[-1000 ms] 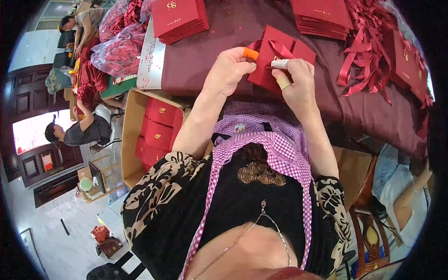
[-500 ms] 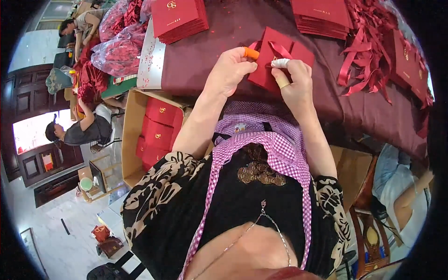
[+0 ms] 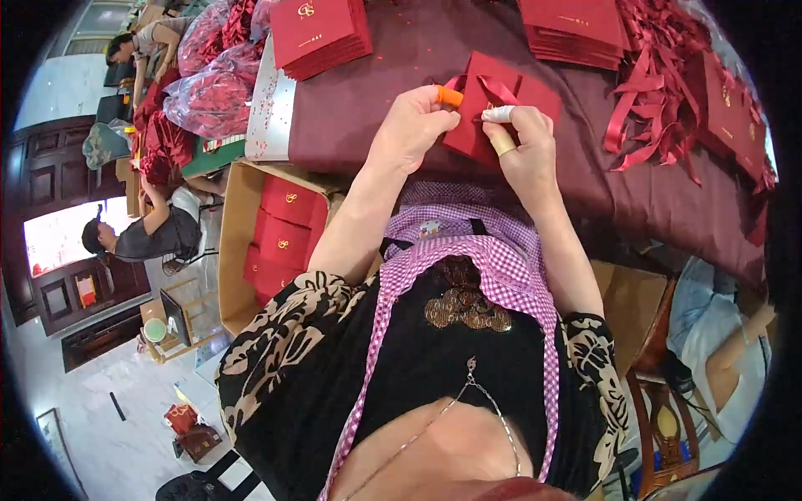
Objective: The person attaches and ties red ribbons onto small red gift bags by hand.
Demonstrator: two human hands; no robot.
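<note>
A red paper gift bag [image 3: 535, 93], lying flat and turned at an angle, is on the dark red tablecloth in front of me. A glossy red ribbon [image 3: 496, 87] loops over its face. My left hand [image 3: 415, 128], an orange cover on one finger, is closed at the bag's left edge, pinching the ribbon there. On the bag's face, my right hand [image 3: 526, 146] pinches another part of the ribbon; one finger is wrapped in white and another has a yellowish band. The exact grip points are partly hidden by my fingers.
Stacks of red gift bags stand at the far left [image 3: 324, 37] and far right [image 3: 576, 33]. Loose red ribbons [image 3: 647, 117] hang beside more bags. A cardboard box [image 3: 236, 242] holds red packages below the table's left end. Other people sit at left and right.
My right hand has shifted slightly left across the bag, its wrapped finger moving with it. The left hand stays nearly in place.
</note>
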